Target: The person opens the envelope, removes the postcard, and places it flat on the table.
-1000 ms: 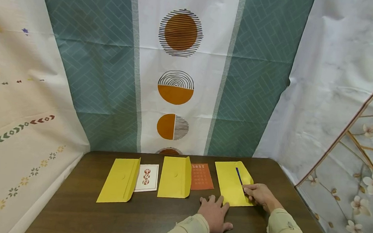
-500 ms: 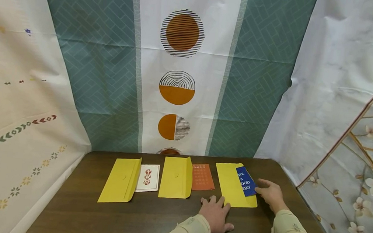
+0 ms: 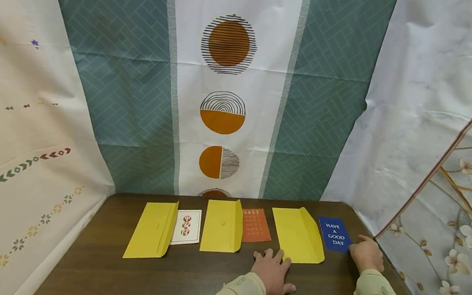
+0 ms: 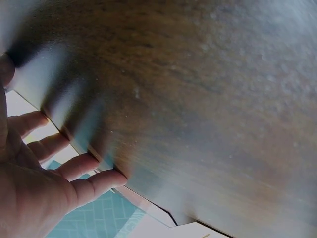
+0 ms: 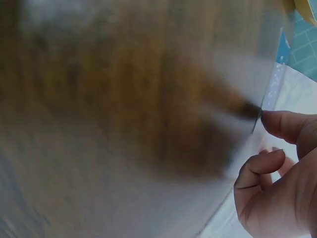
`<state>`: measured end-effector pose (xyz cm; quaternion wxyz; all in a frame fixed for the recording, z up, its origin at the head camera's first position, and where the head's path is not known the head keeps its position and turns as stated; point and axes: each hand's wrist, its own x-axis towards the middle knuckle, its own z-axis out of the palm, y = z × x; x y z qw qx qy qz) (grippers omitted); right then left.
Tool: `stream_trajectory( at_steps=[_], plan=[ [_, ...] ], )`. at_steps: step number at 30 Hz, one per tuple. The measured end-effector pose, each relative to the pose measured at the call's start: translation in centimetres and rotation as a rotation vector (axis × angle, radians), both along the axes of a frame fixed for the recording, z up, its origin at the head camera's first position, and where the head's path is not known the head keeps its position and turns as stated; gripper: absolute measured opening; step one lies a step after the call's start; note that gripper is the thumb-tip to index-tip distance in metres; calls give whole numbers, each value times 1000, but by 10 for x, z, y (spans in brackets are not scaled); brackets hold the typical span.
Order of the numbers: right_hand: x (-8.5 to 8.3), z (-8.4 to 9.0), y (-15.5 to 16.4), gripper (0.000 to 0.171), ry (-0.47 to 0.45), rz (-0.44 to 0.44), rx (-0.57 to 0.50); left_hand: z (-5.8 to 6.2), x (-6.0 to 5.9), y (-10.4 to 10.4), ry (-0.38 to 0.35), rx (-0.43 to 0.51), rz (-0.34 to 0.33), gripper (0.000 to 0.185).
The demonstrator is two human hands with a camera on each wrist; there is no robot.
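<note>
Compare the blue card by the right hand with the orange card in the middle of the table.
The blue card carries large white words, HAVE A GOOD DAY; the orange card bears only small pale marks, too fine to read. The blue card lies wholly uncovered, apart from the right-most yellow envelope, with the right hand at its edge; the orange card lies tight against the middle envelope, and no hand is near it. Both are small, upright rectangles lying flat on the table.

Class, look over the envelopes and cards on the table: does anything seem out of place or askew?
Nothing is damaged or spilled. The layout is regular: each yellow envelope has its card to its right. Only the rightmost envelope and the blue card sit slightly skewed, with the right hand at that card's edge.
</note>
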<state>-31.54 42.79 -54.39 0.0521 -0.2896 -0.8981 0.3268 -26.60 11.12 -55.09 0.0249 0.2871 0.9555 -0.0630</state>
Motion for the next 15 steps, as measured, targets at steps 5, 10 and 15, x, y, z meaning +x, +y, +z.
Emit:
stream_trajectory(
  at_steps=[5,10,15],
  plan=[
    [-2,1,-2,68,-7,-5,26,0,-2,4,2,3,5,68],
    [2,2,0,68,12,-16,5,1,-5,5,5,54,0,77],
    [3,6,3,85,34,-8,6,19,-7,-24,99,164,-126,76]
  ],
)
